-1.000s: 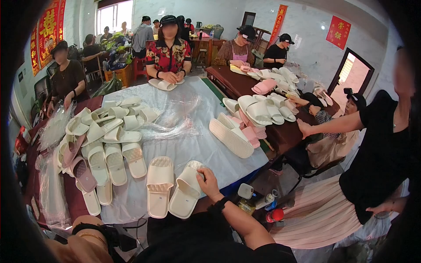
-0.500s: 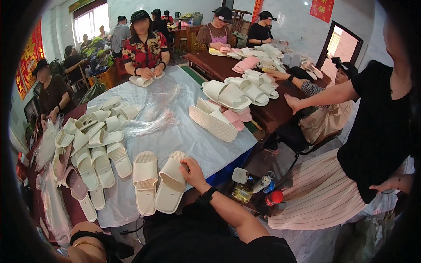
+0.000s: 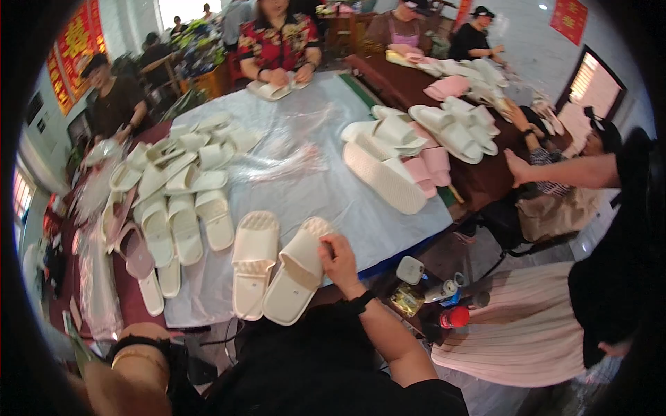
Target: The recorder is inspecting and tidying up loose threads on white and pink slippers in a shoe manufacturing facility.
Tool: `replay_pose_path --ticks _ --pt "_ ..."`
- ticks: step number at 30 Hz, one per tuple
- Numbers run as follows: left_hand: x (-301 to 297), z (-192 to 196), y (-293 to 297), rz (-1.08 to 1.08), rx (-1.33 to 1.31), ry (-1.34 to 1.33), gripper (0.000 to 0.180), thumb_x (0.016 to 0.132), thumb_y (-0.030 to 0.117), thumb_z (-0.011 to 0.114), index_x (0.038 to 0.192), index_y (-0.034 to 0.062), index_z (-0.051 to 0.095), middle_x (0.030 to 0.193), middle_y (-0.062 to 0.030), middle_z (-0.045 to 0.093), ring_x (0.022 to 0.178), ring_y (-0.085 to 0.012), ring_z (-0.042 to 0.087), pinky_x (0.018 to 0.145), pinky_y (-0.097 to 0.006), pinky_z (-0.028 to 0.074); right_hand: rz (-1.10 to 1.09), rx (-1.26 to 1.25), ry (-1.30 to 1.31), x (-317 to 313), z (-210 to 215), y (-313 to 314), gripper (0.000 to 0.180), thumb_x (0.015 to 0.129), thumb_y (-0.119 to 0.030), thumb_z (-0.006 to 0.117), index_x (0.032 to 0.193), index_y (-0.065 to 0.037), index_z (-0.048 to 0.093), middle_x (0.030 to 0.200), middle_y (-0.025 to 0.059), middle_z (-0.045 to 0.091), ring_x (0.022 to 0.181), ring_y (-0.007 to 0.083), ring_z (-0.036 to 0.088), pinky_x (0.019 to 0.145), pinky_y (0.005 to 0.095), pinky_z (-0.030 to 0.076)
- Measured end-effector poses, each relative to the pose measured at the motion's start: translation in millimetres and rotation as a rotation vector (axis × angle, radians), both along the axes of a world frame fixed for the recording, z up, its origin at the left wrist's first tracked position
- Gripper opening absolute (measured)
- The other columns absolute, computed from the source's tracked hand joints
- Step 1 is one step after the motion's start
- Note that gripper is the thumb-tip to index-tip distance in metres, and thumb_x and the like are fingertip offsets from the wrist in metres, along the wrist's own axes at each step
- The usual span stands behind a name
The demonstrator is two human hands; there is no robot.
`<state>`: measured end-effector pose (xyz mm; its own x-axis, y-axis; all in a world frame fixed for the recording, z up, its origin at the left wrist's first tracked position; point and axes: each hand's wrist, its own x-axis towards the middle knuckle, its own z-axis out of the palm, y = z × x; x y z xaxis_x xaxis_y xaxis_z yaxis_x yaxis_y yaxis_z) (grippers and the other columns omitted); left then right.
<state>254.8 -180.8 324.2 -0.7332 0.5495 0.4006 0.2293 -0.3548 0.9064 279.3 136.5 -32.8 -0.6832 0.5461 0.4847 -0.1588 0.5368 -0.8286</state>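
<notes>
A pair of cream slippers lies at the front edge of the table. The left slipper (image 3: 254,260) points straight away from me; the right slipper (image 3: 300,267) leans to the right, its heel close to the other's. My right hand (image 3: 338,260) grips the outer side of the right slipper by its strap, fingers bent and partly hidden. At the lower left, my left hand (image 3: 141,330) shows only as a foreshortened stub beyond a black band and a gold bangle; its fingers are hidden. Nearest to it are clear plastic bags (image 3: 97,284).
Cream slippers (image 3: 184,229) are heaped on the left, with a mauve slipper (image 3: 137,251) among them. More cream slippers (image 3: 385,177) and pink ones (image 3: 437,166) lie to the right. A red-capped jar (image 3: 454,317) stands low at right, beside a person in a pleated skirt (image 3: 520,326).
The whole view has shifted, so the table and slippers sit further right and higher. My right hand keeps its hold on the right slipper. My left forearm shows more at the lower left.
</notes>
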Motion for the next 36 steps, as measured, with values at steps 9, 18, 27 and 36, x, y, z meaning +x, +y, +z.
replay_pose_path --ticks 9,18,27,36 --pt "-55 -140 90 -0.021 -0.914 0.447 0.032 0.085 0.030 0.070 0.096 0.0002 0.068 0.083 -0.0150 0.067 0.071 -0.0262 0.066 0.064 -0.038 0.052 0.024 -0.058 -0.021 4 2 1 0.020 0.085 -0.008 0.062 0.104 -0.003 0.060 0.103 0.0153 0.062 0.097 0.0335 0.058 0.085 0.0386 0.048" --pt "-68 -280 117 0.095 -1.302 0.417 0.046 0.082 0.044 0.069 0.085 -0.0013 0.062 0.078 -0.0211 0.065 0.074 -0.0397 0.064 0.065 -0.047 0.050 0.016 -0.032 0.041 6 3 3 0.020 0.084 -0.005 0.062 0.104 -0.003 0.061 0.104 0.0117 0.061 0.085 0.0246 0.059 0.074 0.0321 0.049" --pt "-81 -301 147 0.193 -1.168 0.538 0.025 0.081 0.027 0.062 0.088 0.0032 0.063 0.085 -0.0183 0.066 0.077 -0.0379 0.064 0.067 -0.048 0.050 0.003 -0.145 0.047 14 13 8 0.025 0.082 -0.005 0.062 0.107 -0.002 0.059 0.115 0.0164 0.058 0.103 0.0313 0.057 0.089 0.0369 0.047" --pt "-99 -254 116 0.390 -1.021 0.567 0.017 0.077 0.009 0.065 0.092 0.0027 0.066 0.084 -0.0185 0.066 0.079 -0.0369 0.065 0.067 -0.040 0.051 0.002 -0.388 0.213 13 -3 7 0.026 0.081 0.002 0.056 0.106 0.000 0.057 0.121 0.0179 0.053 0.113 0.0283 0.051 0.100 0.0379 0.038"
